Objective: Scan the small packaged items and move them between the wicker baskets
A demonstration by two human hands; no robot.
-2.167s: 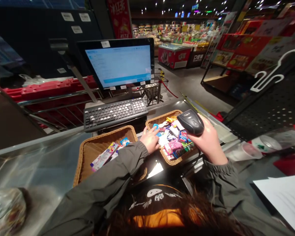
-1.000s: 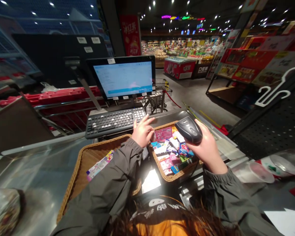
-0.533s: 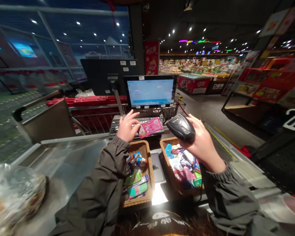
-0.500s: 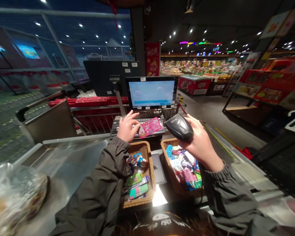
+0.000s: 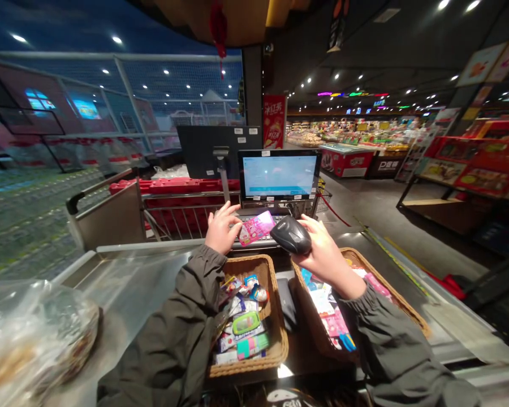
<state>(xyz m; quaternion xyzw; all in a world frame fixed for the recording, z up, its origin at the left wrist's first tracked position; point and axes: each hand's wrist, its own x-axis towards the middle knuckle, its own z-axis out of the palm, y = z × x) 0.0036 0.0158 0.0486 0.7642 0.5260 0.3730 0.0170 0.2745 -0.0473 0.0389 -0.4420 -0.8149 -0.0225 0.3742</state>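
My left hand point(image 5: 221, 229) pinches a flat pink packet point(image 5: 257, 227) and holds it up over the keyboard. My right hand point(image 5: 322, 255) grips a black handheld barcode scanner point(image 5: 291, 234), whose head sits close beside the packet's right end. Below my arms stand two wicker baskets: the left basket point(image 5: 275, 353) and the right basket point(image 5: 401, 302), each with several small colourful packets inside. Both sleeves are dark grey.
A lit monitor point(image 5: 279, 175) stands behind the keyboard point(image 5: 254, 242) on the steel checkout counter point(image 5: 123, 282). A clear plastic bag point(image 5: 29, 339) lies at the near left. A shopping cart and red barriers sit behind the counter; store shelves fill the right.
My left hand took a pink packet out of the right basket and raised it over the keyboard. The scanner moved left, up to the packet. My view lifted upward.
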